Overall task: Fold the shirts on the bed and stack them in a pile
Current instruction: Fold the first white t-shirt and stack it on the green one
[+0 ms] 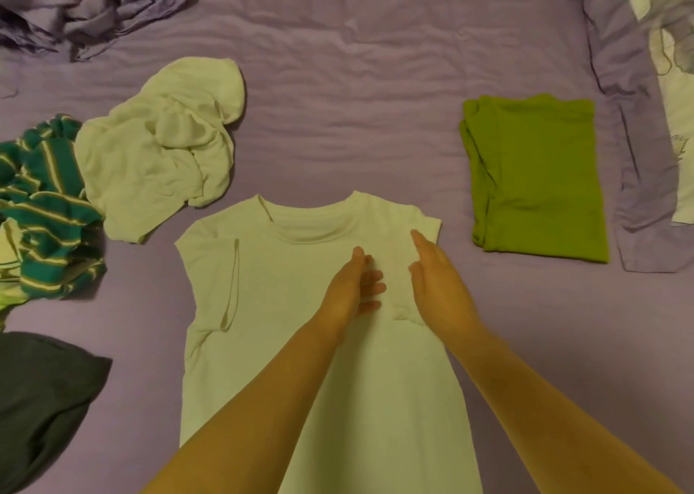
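Observation:
A white T-shirt (285,305) lies flat on the purple bed, collar away from me, with both sleeves folded in over its body. My left hand (355,290) and my right hand (439,287) rest side by side on its chest, fingers straight, holding nothing. A folded green shirt (537,178) lies to the right. A crumpled white shirt (161,148) lies to the upper left, with a crumpled green-striped shirt (41,208) beside it at the left edge.
A dark grey garment (41,399) lies at the lower left. A bunched purple sheet (94,5) fills the top left corner. A purple pillow (634,117) lies along the right edge. Bare purple bedsheet (356,99) stretches beyond the white T-shirt.

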Action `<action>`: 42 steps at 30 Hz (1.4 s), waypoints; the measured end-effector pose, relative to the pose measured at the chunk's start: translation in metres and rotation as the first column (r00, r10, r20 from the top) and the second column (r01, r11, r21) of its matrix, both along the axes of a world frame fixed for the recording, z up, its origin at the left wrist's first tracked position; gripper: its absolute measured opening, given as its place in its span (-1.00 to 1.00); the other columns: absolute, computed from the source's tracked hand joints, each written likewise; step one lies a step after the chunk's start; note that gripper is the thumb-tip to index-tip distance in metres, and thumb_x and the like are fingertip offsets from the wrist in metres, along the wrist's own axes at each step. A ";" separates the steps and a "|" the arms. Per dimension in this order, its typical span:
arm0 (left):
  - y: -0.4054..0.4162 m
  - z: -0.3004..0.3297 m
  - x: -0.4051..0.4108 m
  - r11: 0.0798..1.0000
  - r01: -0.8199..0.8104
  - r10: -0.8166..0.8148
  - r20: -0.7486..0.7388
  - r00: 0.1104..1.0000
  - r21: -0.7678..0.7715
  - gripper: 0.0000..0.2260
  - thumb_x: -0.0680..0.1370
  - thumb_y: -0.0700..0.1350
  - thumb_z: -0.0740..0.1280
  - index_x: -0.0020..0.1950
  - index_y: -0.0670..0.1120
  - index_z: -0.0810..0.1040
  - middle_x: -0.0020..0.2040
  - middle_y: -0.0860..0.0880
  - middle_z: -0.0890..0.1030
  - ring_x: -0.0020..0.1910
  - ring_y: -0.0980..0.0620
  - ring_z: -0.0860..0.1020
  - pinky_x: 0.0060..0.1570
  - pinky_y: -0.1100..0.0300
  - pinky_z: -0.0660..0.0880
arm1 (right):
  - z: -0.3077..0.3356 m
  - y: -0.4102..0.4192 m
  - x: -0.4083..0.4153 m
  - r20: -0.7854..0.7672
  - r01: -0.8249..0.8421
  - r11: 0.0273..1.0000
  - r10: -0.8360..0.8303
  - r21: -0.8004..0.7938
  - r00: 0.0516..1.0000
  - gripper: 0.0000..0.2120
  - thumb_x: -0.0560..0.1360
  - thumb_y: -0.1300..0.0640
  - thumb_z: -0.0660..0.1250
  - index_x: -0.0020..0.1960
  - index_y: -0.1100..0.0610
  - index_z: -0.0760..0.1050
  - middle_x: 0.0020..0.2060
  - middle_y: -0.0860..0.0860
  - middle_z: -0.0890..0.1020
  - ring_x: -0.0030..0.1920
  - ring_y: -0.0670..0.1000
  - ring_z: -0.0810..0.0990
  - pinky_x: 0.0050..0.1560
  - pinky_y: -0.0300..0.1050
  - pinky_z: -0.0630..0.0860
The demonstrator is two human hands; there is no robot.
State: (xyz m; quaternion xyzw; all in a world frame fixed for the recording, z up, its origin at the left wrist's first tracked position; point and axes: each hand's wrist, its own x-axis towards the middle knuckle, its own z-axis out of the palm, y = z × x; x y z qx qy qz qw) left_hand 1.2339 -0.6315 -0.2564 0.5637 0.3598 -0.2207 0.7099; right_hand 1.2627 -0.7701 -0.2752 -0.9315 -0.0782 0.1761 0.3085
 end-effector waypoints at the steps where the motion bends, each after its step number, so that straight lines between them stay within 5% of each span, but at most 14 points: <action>1: 0.002 -0.001 -0.002 1.000 0.015 -0.015 0.002 1.000 0.011 -0.63 0.63 0.15 0.02 0.22 -0.03 0.45 0.10 -0.07 0.59 0.07 -0.05 0.58 0.05 0.09 0.55 | -0.008 -0.002 -0.005 0.009 -0.068 0.987 0.070 -0.145 0.998 -0.48 0.62 0.20 0.07 0.53 0.05 0.00 0.50 0.04 0.17 0.42 0.07 0.27 0.37 -0.08 0.26; 3: 0.006 -0.004 -0.010 0.988 0.113 -0.117 0.036 0.992 0.102 -0.68 0.64 0.14 0.05 0.18 -0.01 0.45 0.10 -0.04 0.57 0.09 -0.03 0.56 0.12 0.08 0.52 | -0.021 -0.006 -0.017 0.052 -0.205 0.905 0.241 -0.373 0.969 -0.48 0.59 0.19 0.14 0.52 0.08 0.10 0.50 0.06 0.17 0.47 0.12 0.20 0.37 0.03 0.27; 5: 0.011 -0.013 -0.023 0.899 0.280 -0.337 0.123 0.934 0.337 -0.75 0.64 0.06 0.09 0.15 -0.02 0.48 0.10 -0.04 0.55 0.09 -0.01 0.52 0.20 0.03 0.44 | -0.034 -0.009 -0.026 0.121 -0.254 0.828 0.357 -0.500 0.926 -0.55 0.55 0.08 0.10 0.44 0.10 0.31 0.41 0.11 0.36 0.39 0.19 0.36 0.22 0.19 0.41; 6: 0.014 -0.018 -0.033 0.771 0.355 -0.495 0.148 0.856 0.528 -0.78 0.64 -0.01 0.12 0.13 -0.04 0.50 0.10 -0.05 0.54 0.09 -0.02 0.49 0.19 0.01 0.42 | -0.036 -0.010 -0.028 0.130 -0.253 0.804 0.376 -0.537 0.918 -0.53 0.53 0.03 0.03 0.41 0.10 0.35 0.38 0.12 0.41 0.35 0.21 0.40 0.18 0.24 0.42; 8: 0.021 -0.033 -0.057 0.306 0.319 -0.760 0.028 0.649 0.897 -0.78 0.56 -0.10 0.22 0.15 -0.11 0.56 0.16 -0.09 0.57 0.13 -0.12 0.51 0.11 -0.04 0.45 | -0.037 -0.008 -0.031 0.102 -0.263 0.770 0.390 -0.581 0.915 -0.51 0.54 0.01 -0.01 0.41 0.10 0.35 0.38 0.13 0.41 0.36 0.23 0.38 0.21 0.32 0.36; 9: 0.022 -0.041 -0.069 0.113 0.250 -0.813 -0.055 0.579 0.962 -0.74 0.50 -0.11 0.31 0.17 -0.10 0.58 0.19 -0.11 0.57 0.17 -0.20 0.53 0.10 -0.10 0.48 | -0.033 -0.005 -0.031 0.111 -0.243 0.761 0.380 -0.602 0.918 -0.54 0.56 0.02 0.04 0.42 0.10 0.34 0.39 0.13 0.40 0.38 0.25 0.35 0.25 0.34 0.31; 11: 0.023 -0.050 -0.092 -0.053 0.257 -0.833 -0.185 0.522 0.965 -0.58 0.43 -0.10 0.42 0.28 -0.09 0.52 0.30 -0.15 0.52 0.27 -0.27 0.48 0.17 -0.23 0.44 | -0.029 0.003 -0.040 0.154 -0.192 0.777 0.347 -0.600 0.925 -0.56 0.53 0.05 0.24 0.37 0.15 0.40 0.36 0.17 0.43 0.38 0.27 0.34 0.27 0.36 0.28; 17: 0.017 -0.035 -0.145 0.036 0.383 -0.765 -0.222 0.605 0.923 -0.57 0.47 -0.12 0.41 0.33 -0.10 0.48 0.38 -0.21 0.43 0.37 -0.29 0.37 0.28 -0.25 0.35 | -0.005 0.021 -0.117 0.191 -0.308 0.844 0.422 -0.439 0.886 -0.44 0.36 0.01 0.47 0.31 0.13 0.46 0.32 0.19 0.46 0.37 0.23 0.37 0.32 0.26 0.31; 21: 0.014 -0.024 -0.186 0.144 0.497 -0.779 -0.212 0.590 0.855 -0.59 0.58 -0.09 0.14 0.42 -0.12 0.36 0.47 -0.21 0.27 0.47 -0.25 0.20 0.40 -0.18 0.23 | 0.001 0.018 -0.174 0.126 -0.383 0.831 0.465 -0.403 0.876 -0.45 0.33 -0.01 0.50 0.27 0.12 0.50 0.29 0.15 0.51 0.32 0.20 0.45 0.36 0.17 0.27; 24: 0.014 -0.022 -0.217 0.165 0.540 -0.782 -0.224 0.581 0.825 -0.61 0.56 -0.06 0.14 0.35 -0.13 0.45 0.42 -0.23 0.35 0.41 -0.29 0.30 0.36 -0.16 0.30 | 0.002 0.015 -0.204 0.059 -0.424 0.815 0.483 -0.395 0.874 -0.45 0.29 -0.01 0.53 0.23 0.12 0.54 0.24 0.14 0.55 0.27 0.18 0.50 0.26 0.17 0.39; 30: 0.018 -0.015 -0.251 0.075 0.577 -0.740 -0.342 0.579 0.814 -0.58 0.65 -0.03 0.08 0.52 -0.02 0.18 0.56 -0.09 0.05 0.54 -0.14 -0.01 0.51 -0.04 -0.01 | 0.000 0.021 -0.230 0.025 -0.465 0.787 0.518 -0.406 0.855 -0.43 0.25 -0.07 0.54 0.20 0.11 0.56 0.20 0.14 0.58 0.22 0.18 0.55 0.15 0.19 0.46; 36: 0.027 -0.010 -0.267 0.080 0.570 -0.744 -0.331 0.580 0.818 -0.60 0.65 -0.04 0.08 0.49 -0.05 0.24 0.54 -0.11 0.11 0.53 -0.16 0.02 0.48 -0.01 0.01 | -0.002 0.024 -0.246 0.064 -0.442 0.811 0.501 -0.383 0.863 -0.42 0.22 0.00 0.58 0.19 0.13 0.57 0.18 0.17 0.59 0.20 0.20 0.56 0.14 0.20 0.46; 38: 0.033 -0.010 -0.275 0.054 0.580 -0.755 -0.347 0.557 0.813 -0.61 0.65 -0.05 0.08 0.48 -0.05 0.25 0.54 -0.11 0.12 0.53 -0.16 0.03 0.47 -0.01 0.04 | 0.002 0.023 -0.255 0.038 -0.436 0.817 0.484 -0.377 0.874 -0.43 0.31 0.02 0.54 0.27 0.13 0.51 0.27 0.18 0.52 0.29 0.21 0.48 0.25 0.20 0.36; 42: 0.045 -0.009 -0.302 0.002 0.624 -0.794 -0.378 0.477 0.782 -0.62 0.64 -0.06 0.10 0.46 -0.05 0.27 0.55 -0.11 0.07 0.53 -0.17 0.00 0.48 -0.03 0.07 | 0.006 0.015 -0.289 -0.034 -0.408 0.855 0.420 -0.320 0.907 -0.47 0.59 0.04 0.20 0.50 0.09 0.15 0.51 0.12 0.10 0.52 0.14 0.00 0.47 0.07 -0.14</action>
